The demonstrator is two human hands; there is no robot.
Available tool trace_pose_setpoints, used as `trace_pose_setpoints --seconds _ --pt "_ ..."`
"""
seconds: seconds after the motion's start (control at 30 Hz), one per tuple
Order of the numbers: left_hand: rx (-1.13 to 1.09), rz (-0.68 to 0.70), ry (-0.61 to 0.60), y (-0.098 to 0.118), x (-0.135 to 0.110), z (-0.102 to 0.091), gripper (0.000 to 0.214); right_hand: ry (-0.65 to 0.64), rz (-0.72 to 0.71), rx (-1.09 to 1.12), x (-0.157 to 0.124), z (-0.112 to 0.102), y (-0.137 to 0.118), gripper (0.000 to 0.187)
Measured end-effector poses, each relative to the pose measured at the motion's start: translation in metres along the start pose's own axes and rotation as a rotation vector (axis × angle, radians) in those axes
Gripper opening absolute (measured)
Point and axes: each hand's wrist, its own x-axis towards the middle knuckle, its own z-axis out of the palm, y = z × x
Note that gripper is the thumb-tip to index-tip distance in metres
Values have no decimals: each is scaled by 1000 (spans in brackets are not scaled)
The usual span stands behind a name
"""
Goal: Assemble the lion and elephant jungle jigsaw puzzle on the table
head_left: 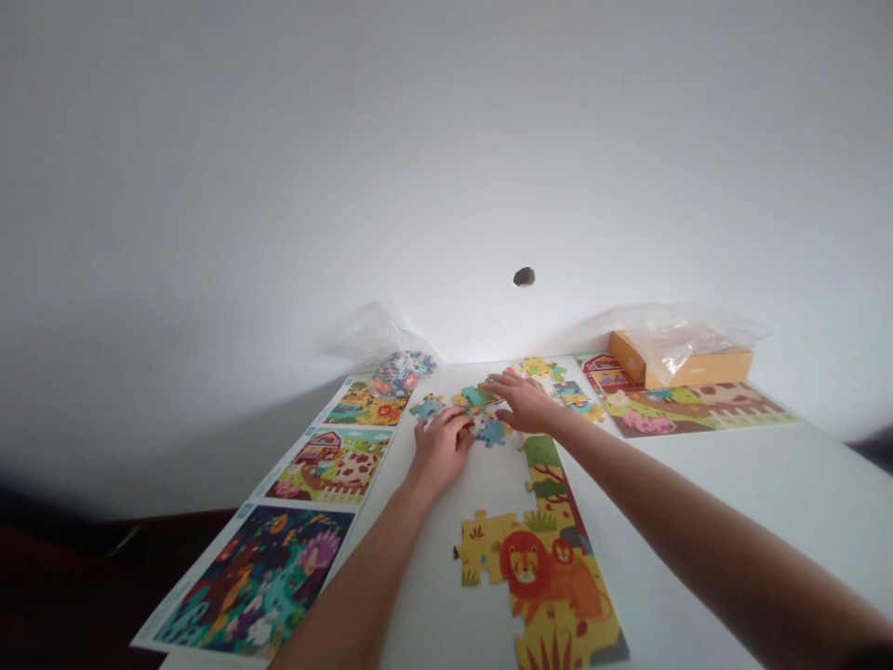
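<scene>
Your left hand (441, 448) is curled down, with its fingers on the puzzle pieces (474, 402). I can't tell if it is pinching one. Your right hand (523, 402) is open, with its fingers spread out over the same pile. Your hands are very close together. A blue piece (492, 432) lies right between them, and another blue piece (427, 406) sits just past your left hand. Yellow and green pieces (537, 368) lie farther off, past your right hand.

The lion puzzle (537, 568) lies on the white desk (739, 521), close to you and below your hands. Three picture sheets (258, 582) line the left side of the desk. A farm sheet (698, 411) lies on the right, with an orange box (680, 363) at its far edge under clear plastic (698, 335).
</scene>
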Motion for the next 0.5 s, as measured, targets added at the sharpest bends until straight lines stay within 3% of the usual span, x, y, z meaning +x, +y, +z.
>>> trace_pose_setpoints --seconds 0.1,0.2,0.4,0.5 --pt "-54 3 19 -4 1 1 23 -166 -70 -38 34 -1 -8 82" --pt "-85 12 72 -6 0 3 29 -256 -44 -130 58 -4 -12 79" --pt "-107 22 115 -5 1 4 39 -196 34 -213 67 -13 -4 36" --pt "-123 33 128 -6 1 5 40 -105 112 -280 58 -22 9 41"
